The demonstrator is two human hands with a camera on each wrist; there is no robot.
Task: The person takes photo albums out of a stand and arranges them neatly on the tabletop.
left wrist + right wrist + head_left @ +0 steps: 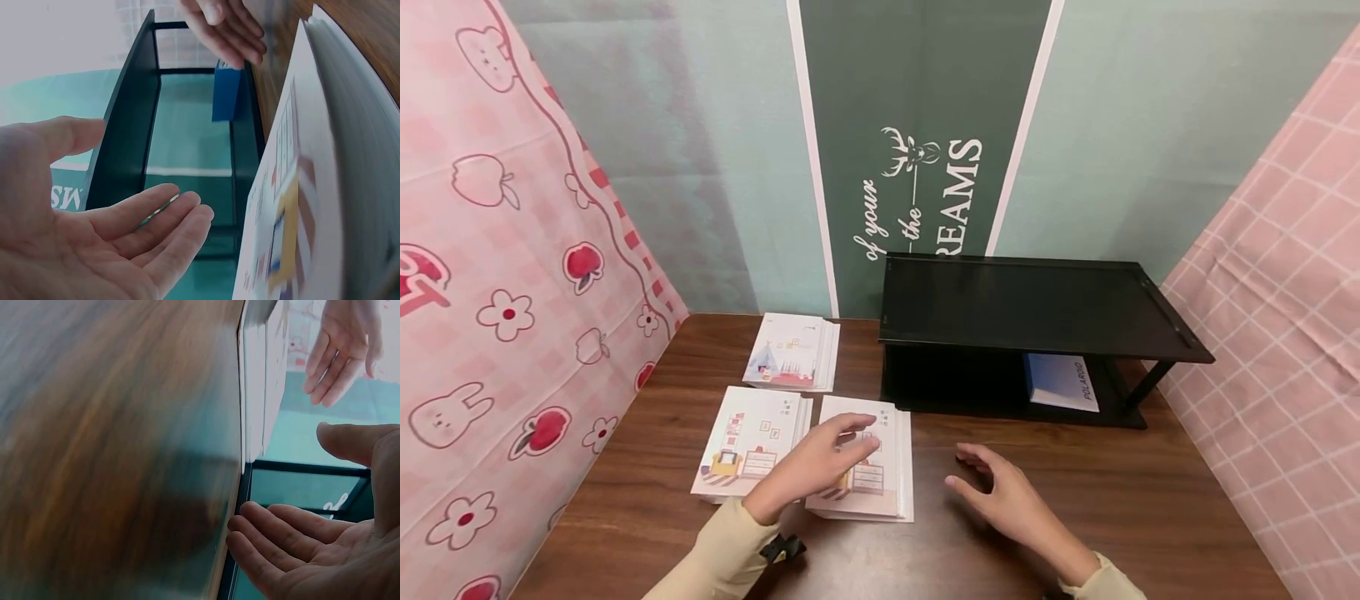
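Observation:
My left hand [816, 458] hovers over the nearer right white book [880, 500], its fingers relaxed and holding nothing. In the left wrist view that book [294, 194] shows a thick block of page edges and a cover with a room drawing. To its right, my right hand [1007, 496] hangs above the bare wood, thumb apart from loosely bent fingers, with nothing in it. A second white book [745, 425] with a similar cover lies beside the first. Behind them lies another white book [790, 354] with a tent drawing.
A black two-tier shelf [1030, 304] stands at the back right of the wooden table [625, 508]. On its lower tier is a blue-and-white box-like item [1063, 383] marked POLAROID. Pink cloths hang on both sides, and a green cloth [925, 83] hangs behind.

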